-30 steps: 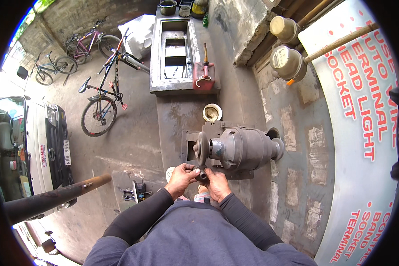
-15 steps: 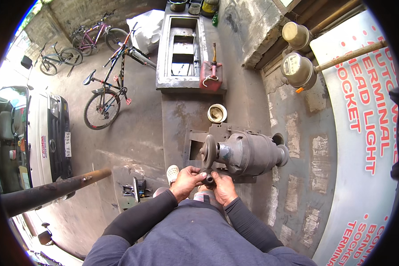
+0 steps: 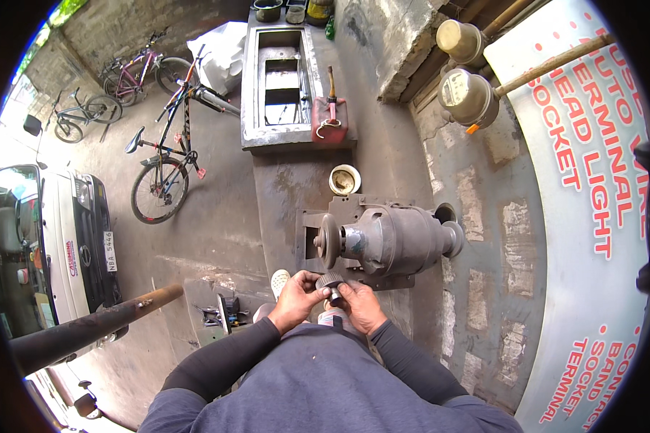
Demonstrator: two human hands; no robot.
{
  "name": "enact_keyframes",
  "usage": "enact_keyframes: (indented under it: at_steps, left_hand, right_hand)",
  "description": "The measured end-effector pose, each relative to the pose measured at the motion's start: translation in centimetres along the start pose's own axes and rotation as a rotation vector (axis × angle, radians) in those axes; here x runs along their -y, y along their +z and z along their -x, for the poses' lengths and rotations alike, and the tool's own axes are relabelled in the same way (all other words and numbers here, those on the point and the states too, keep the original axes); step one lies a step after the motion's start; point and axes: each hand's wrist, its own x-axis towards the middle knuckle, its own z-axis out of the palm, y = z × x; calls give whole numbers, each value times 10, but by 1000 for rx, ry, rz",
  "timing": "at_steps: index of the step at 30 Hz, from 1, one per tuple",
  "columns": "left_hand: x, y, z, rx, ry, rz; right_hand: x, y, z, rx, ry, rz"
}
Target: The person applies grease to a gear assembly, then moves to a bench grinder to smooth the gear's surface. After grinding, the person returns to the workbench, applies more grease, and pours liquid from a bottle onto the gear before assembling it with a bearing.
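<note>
A small dark metal gear (image 3: 330,281) with a ribbed rim and a short shiny collar is held between both hands, close to my body. My left hand (image 3: 294,299) pinches it from the left with thumb and fingers. From the other side, the fingertips of my right hand (image 3: 362,307) close on the collar end. Just beyond the part is the round wheel (image 3: 329,242) of a large grey bench grinder (image 3: 404,240); a small gap seems to lie between them. Whether the wheel spins, I cannot tell.
Beyond the grinder stand a white tub (image 3: 344,180), a red jerrycan (image 3: 330,120) and a metal-framed basin (image 3: 247,123). Bicycles (image 3: 167,189) and a white vehicle (image 3: 76,238) are to the left. A rusty pipe (image 3: 101,322) juts in from the left. Electric meters (image 3: 469,96) hang at the right.
The gear has been turned in my fingers, so its ribbed rim now shows. It sits slightly left of where it was, and the whole view has shifted a little.
</note>
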Motion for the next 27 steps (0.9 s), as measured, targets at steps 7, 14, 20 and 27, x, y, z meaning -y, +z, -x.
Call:
enact_keyframes:
  at_steps: [7, 14, 20, 27]
  left_hand:
    - [0, -8, -21, -77, -232, 209]
    - [-7, -7, -16, -104, -261, 291]
    - [9, -7, -19, -65, -226, 307]
    - [-11, -8, 11, 43, 23, 23]
  right_hand:
    - [-8, 15, -21, -172, 69, -46]
    - [-3, 18, -24, -187, 93, 14]
    - [4, 20, -17, -210, 45, 9]
    - [22, 5, -8, 30, -308, 614]
